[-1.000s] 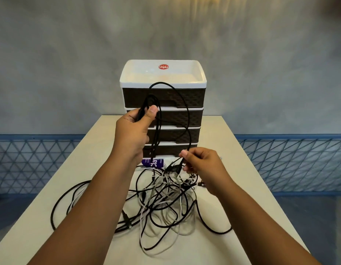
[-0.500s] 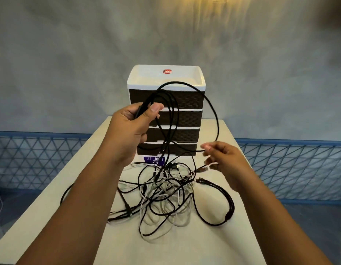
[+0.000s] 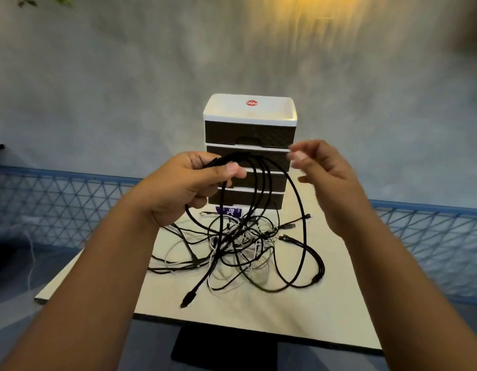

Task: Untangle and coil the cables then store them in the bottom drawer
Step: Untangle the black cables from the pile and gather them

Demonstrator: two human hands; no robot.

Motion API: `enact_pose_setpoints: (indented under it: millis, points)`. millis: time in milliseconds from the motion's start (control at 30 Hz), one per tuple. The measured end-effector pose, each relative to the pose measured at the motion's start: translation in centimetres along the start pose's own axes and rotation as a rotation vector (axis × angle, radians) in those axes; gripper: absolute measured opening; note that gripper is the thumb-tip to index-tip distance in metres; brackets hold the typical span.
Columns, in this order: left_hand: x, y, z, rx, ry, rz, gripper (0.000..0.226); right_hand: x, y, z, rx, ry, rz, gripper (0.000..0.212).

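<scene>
The left hand (image 3: 178,188) grips a coiled black cable (image 3: 272,210) raised above the table (image 3: 339,311); the right hand (image 3: 331,180), blurred, is relaxed and holds nothing. The remaining cables (image 3: 240,245) lie tangled mid-tabletop, before the drawer unit (image 3: 249,135) at the far edge.

mottled grey wall (image 3: 98,76), warm light patch (image 3: 312,12), blue lattice railing (image 3: 58,194), pale table (image 3: 325,311)
</scene>
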State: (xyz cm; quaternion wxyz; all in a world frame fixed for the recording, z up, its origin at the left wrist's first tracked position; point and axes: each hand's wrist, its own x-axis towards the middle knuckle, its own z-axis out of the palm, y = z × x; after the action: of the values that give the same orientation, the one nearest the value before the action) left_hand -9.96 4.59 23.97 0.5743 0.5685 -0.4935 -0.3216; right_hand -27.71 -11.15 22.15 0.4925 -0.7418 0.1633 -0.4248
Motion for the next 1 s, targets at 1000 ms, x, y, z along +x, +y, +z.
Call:
enact_pose_setpoints:
  millis: [1000]
  points:
    - [-12.8, -9.6, -12.1, 0.126, -0.521, -0.387, 0.026, -9.0, 0.0, 9.2, -0.383, -0.077, 0.292, 0.043]
